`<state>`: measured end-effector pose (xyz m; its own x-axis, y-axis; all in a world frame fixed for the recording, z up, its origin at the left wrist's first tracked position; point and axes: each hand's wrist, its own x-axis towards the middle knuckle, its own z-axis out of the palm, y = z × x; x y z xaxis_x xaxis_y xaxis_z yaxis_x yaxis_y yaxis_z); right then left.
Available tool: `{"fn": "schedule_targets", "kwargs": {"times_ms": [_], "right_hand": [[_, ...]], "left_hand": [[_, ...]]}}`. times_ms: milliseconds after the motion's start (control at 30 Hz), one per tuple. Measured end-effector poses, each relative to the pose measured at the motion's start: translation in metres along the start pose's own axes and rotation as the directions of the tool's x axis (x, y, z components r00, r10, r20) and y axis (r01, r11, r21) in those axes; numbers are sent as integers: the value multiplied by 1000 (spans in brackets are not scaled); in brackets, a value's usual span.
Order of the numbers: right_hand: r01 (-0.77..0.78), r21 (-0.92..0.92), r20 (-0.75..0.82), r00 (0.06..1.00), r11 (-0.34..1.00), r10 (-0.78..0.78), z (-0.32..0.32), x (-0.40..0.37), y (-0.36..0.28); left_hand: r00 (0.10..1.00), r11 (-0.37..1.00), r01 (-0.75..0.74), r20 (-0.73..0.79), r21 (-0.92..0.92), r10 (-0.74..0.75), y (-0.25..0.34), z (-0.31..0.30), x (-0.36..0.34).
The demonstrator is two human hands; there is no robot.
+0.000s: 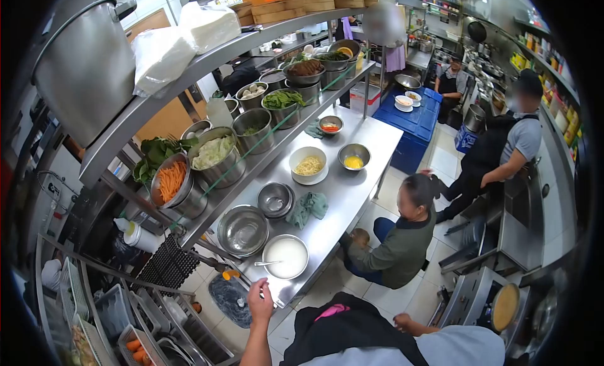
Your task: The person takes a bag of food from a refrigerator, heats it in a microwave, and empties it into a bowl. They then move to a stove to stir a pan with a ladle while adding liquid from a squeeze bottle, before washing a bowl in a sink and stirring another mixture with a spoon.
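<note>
My left hand (260,302) is raised just off the near corner of the steel table (343,205), fingers loosely bent and apart, with nothing visible in it. Closest to it is a steel bowl of white liquid batter (290,259) with a spoon (268,263) resting in it. My right hand (409,322) hangs low on the right by my apron (340,328), its fingers curled in and no object showing. Beyond the batter are an emptier steel bowl (243,231), smaller stacked bowls (275,200) and a crumpled green cloth (309,210).
A bowl of noodles (309,165) and a bowl with yellow egg (353,157) stand farther along. The shelf (251,168) above holds vegetable containers. A person (402,240) sits low beside the table; another person (509,146) stands behind. A pan (505,306) is at right.
</note>
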<state>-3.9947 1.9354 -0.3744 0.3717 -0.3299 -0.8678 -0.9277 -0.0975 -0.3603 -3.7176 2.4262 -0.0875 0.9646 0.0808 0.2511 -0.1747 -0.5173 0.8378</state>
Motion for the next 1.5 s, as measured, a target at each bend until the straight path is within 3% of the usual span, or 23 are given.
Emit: {"fn": "schedule_targets", "kwargs": {"times_ms": [33, 67, 133, 167, 200, 233, 267, 300, 367, 400, 467, 533, 600, 667, 733, 833, 867, 900, 1000, 1200, 1233, 1300, 1500], "right_hand": [[157, -211, 127, 983, 965, -132, 7, -9, 11], [155, -203, 139, 982, 967, -128, 10, 12, 19], [446, -789, 349, 892, 424, -288, 16, 87, 43], [516, -747, 318, 831, 419, -456, 23, 97, 54], [335, -539, 261, 939, 773, -225, 4, 70, 21], [540, -701, 382, 836, 465, -395, -5, 60, -2], [41, -206, 127, 992, 978, -14, 3, 61, -21], [510, -380, 290, 858, 772, -424, 11, 114, 6], [527, -607, 469, 842, 594, -268, 8, 109, -43], [520, -596, 461, 846, 612, -270, 14, 92, -63], [256, -273, 295, 940, 927, -173, 16, 57, -104], [346, -317, 275, 925, 883, -263, 24, 29, -153], [723, -368, 150, 667, 585, -730, 60, 68, -160], [856, -160, 83, 509, 493, -857, 76, 45, -209], [657, 131, 180, 721, 743, -669, 79, -22, -281], [777, 128, 65, 613, 616, -787, 99, -65, -359], [807, 82, 64, 582, 586, -811, 116, -68, -380], [722, 184, 118, 657, 667, -744, 124, -76, -402], [781, -15, 34, 624, 624, -780, 158, -85, -456], [615, -160, -217, 741, 772, -636, 216, -105, -487], [570, -146, -247, 771, 809, -588, 223, -98, -488], [588, -178, -399, 690, 789, -604, 230, -102, -484], [631, -139, -372, 681, 763, -631, 220, -125, -483]], "left_hand": [[997, 990, -64, -40, 128, 69, 5, -2, 10], [987, 958, -127, -61, 257, 147, 8, -4, 19], [980, 905, -156, -51, 396, 191, 8, -7, 36], [971, 841, -190, -31, 507, 238, 5, -3, 44], [960, 778, -241, 23, 579, 280, -11, -3, 53], [941, 712, -305, 84, 633, 329, -32, 0, 60], [967, 680, -251, 142, 689, 213, -41, 3, 62], [980, 629, -200, 169, 752, 109, -45, 7, 67], [982, 610, -139, 187, 780, -15, -49, 14, 75], [978, 608, -162, 207, 777, -5, -51, 13, 79], [956, 653, -27, 210, 757, -205, -50, 15, 87], [961, 664, -46, 213, 746, -173, -38, 16, 90], [969, 709, -61, 211, 702, -125, -37, 19, 91], [967, 737, -85, 235, 671, -102, -43, 24, 93], [946, 778, -153, 317, 609, -63, -52, 23, 101], [907, 790, -164, 404, 591, -114, -60, 26, 110], [901, 774, -294, 434, 561, 28, -71, 27, 110], [927, 766, -267, 374, 585, 37, -60, 27, 104], [879, 766, -328, 476, 553, 33, -65, 25, 107], [855, 730, -282, 508, 623, -102, -73, 23, 109], [865, 743, -323, 502, 586, -20, -72, 23, 107], [844, 709, -290, 521, 642, -127, -58, 27, 111], [826, 664, -370, 557, 650, -85, -46, 25, 109]]}}
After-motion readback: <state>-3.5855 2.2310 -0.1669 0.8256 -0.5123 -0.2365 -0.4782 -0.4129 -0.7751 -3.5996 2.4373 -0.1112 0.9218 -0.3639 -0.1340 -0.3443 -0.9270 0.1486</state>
